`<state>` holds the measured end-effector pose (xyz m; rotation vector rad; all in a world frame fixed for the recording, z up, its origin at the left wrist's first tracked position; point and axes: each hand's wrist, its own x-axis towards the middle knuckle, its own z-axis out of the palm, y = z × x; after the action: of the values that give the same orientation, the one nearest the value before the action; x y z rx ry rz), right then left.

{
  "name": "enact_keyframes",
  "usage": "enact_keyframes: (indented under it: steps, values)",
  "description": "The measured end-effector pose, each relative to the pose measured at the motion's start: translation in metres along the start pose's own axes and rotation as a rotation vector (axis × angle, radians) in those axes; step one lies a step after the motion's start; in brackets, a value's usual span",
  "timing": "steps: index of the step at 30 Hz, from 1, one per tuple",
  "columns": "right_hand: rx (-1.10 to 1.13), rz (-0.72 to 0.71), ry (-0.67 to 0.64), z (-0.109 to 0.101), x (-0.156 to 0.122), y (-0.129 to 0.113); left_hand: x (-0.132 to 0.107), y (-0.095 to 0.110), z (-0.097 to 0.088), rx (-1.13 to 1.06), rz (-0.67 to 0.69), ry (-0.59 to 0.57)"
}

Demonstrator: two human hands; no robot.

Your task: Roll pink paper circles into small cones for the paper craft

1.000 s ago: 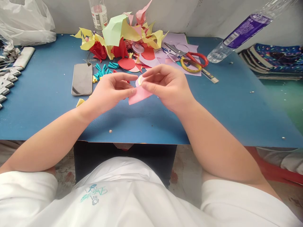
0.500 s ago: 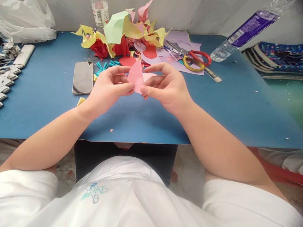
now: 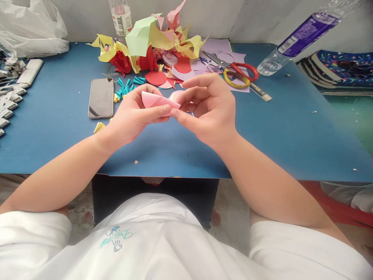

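Observation:
A folded piece of pink paper (image 3: 154,100) is held above the table's middle, lying nearly level. My left hand (image 3: 140,109) pinches it between thumb and fingers. The thumb of my right hand (image 3: 206,105) presses at its right end; the other right fingers curl loosely behind, partly hidden. Just beyond the hands lie a red paper circle (image 3: 156,77) and several small blue-green paper cones (image 3: 124,87). A pale round item (image 3: 175,95) shows between the hands, mostly covered.
A phone (image 3: 101,98) lies left of my hands. Coloured paper scraps (image 3: 140,37) pile at the back. Scissors (image 3: 239,72) with red handles rest on purple paper at the right, near a leaning bottle (image 3: 303,37). A plastic bag (image 3: 35,29) sits back left.
The pink paper has turned from upright to nearly level, its wide end now pointing left. My left thumb has slid along it toward the right end.

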<state>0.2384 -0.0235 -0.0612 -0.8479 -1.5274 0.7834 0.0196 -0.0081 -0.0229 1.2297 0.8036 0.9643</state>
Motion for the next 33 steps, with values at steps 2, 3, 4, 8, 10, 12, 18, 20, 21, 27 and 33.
enact_keyframes:
  steps: [2, 3, 4, 8, 10, 12, 18, 20, 21, 27, 33]
  values:
    - [0.012, -0.004, 0.000, 0.001, 0.000, 0.001, 0.000, -0.001, -0.001, 0.001, 0.002, 0.003]
    - [0.025, -0.008, 0.003, 0.001, 0.000, 0.001, 0.000, -0.001, -0.001, 0.004, 0.003, 0.002]
    - [0.044, -0.014, 0.008, 0.002, 0.000, 0.001, 0.000, -0.001, -0.001, 0.008, 0.005, 0.000]
    - [0.131, -0.028, 0.028, 0.004, 0.000, -0.001, 0.000, -0.003, -0.001, 0.031, 0.030, 0.004]
    - [0.150, 0.000, 0.019, 0.003, 0.001, -0.001, 0.000, -0.003, -0.001, 0.050, 0.048, 0.015]
    - [0.146, 0.046, -0.004, 0.002, 0.001, 0.000, 0.000, -0.003, 0.000, 0.068, 0.073, 0.026]
    - [0.102, 0.102, -0.038, -0.003, 0.005, 0.000, -0.005, 0.002, 0.001, 0.157, 0.123, 0.063]
    - [0.059, 0.113, -0.037, -0.006, 0.007, -0.002, -0.006, 0.004, 0.000, 0.175, 0.097, 0.037]
    - [0.033, 0.128, -0.043, -0.007, 0.007, -0.003, -0.006, 0.004, -0.001, 0.177, 0.084, 0.029]
    - [0.038, 0.167, -0.084, -0.009, 0.009, -0.008, -0.005, 0.008, -0.006, 0.138, 0.042, 0.056]
    - [0.053, 0.220, -0.140, -0.009, 0.009, -0.005, -0.002, 0.006, -0.010, 0.131, 0.021, 0.014]
